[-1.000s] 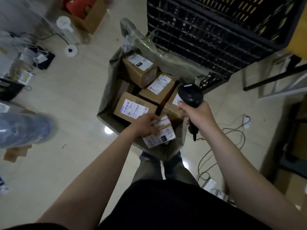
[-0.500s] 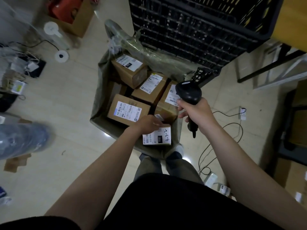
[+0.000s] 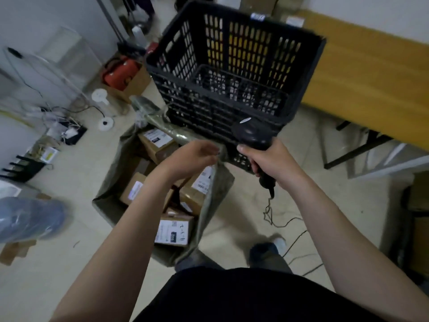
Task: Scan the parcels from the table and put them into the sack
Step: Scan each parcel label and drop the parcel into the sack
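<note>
Resting on beige floor, sack sits below loose left fingers; right fingers grip scanner.

One grey-green sack stands on the floor. Five cardboard parcels show in it: a far parcel, a left parcel, a right parcel, a near parcel, and a middle parcel, which is mostly hidden. The forearm may cover more.

There is one black slatted crate, one black scanner and one yellow worktop. Two hands are in view: the left hand and the right hand. At far left on the floor lie two white discs, a farther disc and a nearer disc. One open carton holds something red.
</note>
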